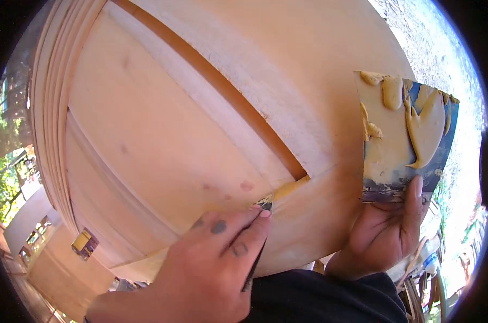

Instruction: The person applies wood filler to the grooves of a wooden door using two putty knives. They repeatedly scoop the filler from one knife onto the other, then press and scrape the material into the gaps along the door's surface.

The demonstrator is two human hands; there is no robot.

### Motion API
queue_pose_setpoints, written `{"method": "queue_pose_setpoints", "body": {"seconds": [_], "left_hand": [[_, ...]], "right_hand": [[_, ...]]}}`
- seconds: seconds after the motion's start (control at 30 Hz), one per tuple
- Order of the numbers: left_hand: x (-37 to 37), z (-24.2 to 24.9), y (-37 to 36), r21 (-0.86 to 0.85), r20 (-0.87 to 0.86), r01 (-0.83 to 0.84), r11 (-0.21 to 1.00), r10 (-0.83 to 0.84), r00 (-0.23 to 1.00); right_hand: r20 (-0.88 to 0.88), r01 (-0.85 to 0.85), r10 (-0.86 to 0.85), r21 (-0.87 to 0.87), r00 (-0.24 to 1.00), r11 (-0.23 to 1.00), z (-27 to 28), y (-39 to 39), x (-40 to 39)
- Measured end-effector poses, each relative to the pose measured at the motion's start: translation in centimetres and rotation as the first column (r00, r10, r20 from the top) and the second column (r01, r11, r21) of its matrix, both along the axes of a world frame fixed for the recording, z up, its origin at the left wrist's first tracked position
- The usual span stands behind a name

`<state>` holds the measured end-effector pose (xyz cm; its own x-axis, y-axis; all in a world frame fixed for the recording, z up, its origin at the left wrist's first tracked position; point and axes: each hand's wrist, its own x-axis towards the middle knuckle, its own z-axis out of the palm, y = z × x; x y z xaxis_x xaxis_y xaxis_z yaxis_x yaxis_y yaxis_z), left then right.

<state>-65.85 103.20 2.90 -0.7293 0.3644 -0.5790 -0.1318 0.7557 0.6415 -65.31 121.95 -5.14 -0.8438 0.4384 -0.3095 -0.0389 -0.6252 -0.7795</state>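
Note:
My left hand (217,253), back up, is closed around a small putty knife (265,203), with much of the tool hidden under the fingers. Its blade tip touches the wooden panel (163,129) next to a strip of yellowish filler (292,188) at the end of a long recessed slot (238,116). On the right, my right hand (381,237) is palm up, thumb pressed on the lower edge of a flat, dark rectangular plate (430,182). Thick tan putty (428,126) is spread in lumps over that plate.
Several stacked wooden edges (58,102) run along the panel's left side. A small box with a printed label (85,244) is at lower left, near another wooden panel (61,269). My dark clothing (319,299) is below. Assorted clutter (429,269) lies at lower right.

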Motion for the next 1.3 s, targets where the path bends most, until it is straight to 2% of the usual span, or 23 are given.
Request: {"method": "queue_pose_setpoints", "body": {"seconds": [0.13, 0.23, 0.33, 0.4, 0.43, 0.5, 0.57, 0.6, 0.7, 0.77, 0.83, 0.93, 0.97, 1.03, 1.13, 1.2, 1.3], "left_hand": [[-2.6, -0.1, -1.6, 0.115, 0.258, -0.005, 0.993, -0.025, 0.966], [-3.0, -0.5, -2.7, 0.198, 0.294, -0.071, 0.978, 0.010, 0.956], [-4.2, -0.2, -5.1, 0.372, 0.447, -0.070, 0.926, -0.113, 0.887], [-4.1, 0.4, -4.4, 0.201, 0.088, 0.014, 0.979, -0.032, 0.996], [-3.9, 0.2, -4.3, 0.146, -0.047, 0.117, 0.982, -0.112, 0.993], [-3.7, -0.2, -3.7, -0.027, -0.312, 0.268, 0.963, -0.263, 0.913], [-3.7, 0.4, -2.1, -0.231, -0.352, 0.464, 0.855, -0.518, 0.779], [-3.8, 0.5, -1.6, -0.276, -0.324, 0.506, 0.817, -0.574, 0.752], [-4.2, 0.1, 0.2, -0.244, -0.342, 0.499, 0.831, -0.556, 0.758], [-3.8, -2.6, -0.4, -0.213, -0.562, 0.471, 0.856, -0.502, 0.658], [-3.0, -3.5, -1.2, -0.235, -0.610, 0.494, 0.837, -0.522, 0.595], [-4.1, -1.4, -1.0, -0.271, -0.393, 0.582, 0.766, -0.640, 0.660], [-4.7, -0.3, -0.6, -0.236, -0.275, 0.595, 0.768, -0.640, 0.717], [-4.6, 0.5, -0.4, -0.210, -0.143, 0.621, 0.756, -0.651, 0.745], [-4.0, 0.8, -1.6, -0.209, -0.052, 0.686, 0.696, -0.709, 0.703], [-3.8, 1.3, -2.6, -0.154, 0.090, 0.746, 0.648, -0.742, 0.664], [-2.5, 0.9, -4.1, -0.158, 0.175, 0.759, 0.631, -0.739, 0.651]], "right_hand": [[-0.068, -0.027, 0.025, -0.029, 0.997, 0.999, -0.2, 0.1, 0.0], [-0.063, -0.002, 0.003, 0.011, 0.998, 1.000, -0.2, 0.0, 0.2], [0.128, 0.115, -0.132, 0.132, 0.983, 0.985, 0.2, -0.8, -0.2], [0.129, 0.085, -0.100, 0.117, 0.987, 0.989, 0.2, -0.7, 0.0], [0.123, 0.069, -0.082, 0.108, 0.989, 0.992, 0.2, -0.6, 0.1], [0.000, 0.005, -0.005, 0.048, 1.000, 0.999, -0.3, -0.2, 0.2], [-0.068, -0.033, 0.034, 0.010, 0.997, 0.999, -0.4, 0.0, 0.4], [-0.083, -0.033, 0.033, 0.004, 0.996, 0.999, -0.4, 0.0, 0.3], [-0.055, -0.001, 0.003, 0.032, 0.998, 0.999, -0.3, -0.2, -0.1], [-0.054, 0.008, -0.006, 0.034, 0.999, 0.999, -0.3, -0.3, -0.2], [-0.099, -0.010, 0.009, -0.003, 0.995, 1.000, -0.3, -0.2, -0.2], [-0.081, 0.005, -0.005, 0.001, 0.997, 1.000, -0.2, -0.4, -0.3], [-0.078, 0.004, -0.004, 0.006, 0.997, 1.000, -0.2, -0.5, -0.3], [-0.076, 0.001, 0.000, 0.008, 0.997, 1.000, -0.2, -0.4, -0.3], [-0.077, -0.025, 0.026, 0.018, 0.997, 1.000, -0.3, -0.2, -0.1], [-0.036, -0.006, 0.008, 0.063, 0.999, 0.998, -0.4, -0.2, 0.0], [-0.043, -0.017, 0.020, 0.065, 0.999, 0.998, -0.4, -0.3, 0.2]]}}
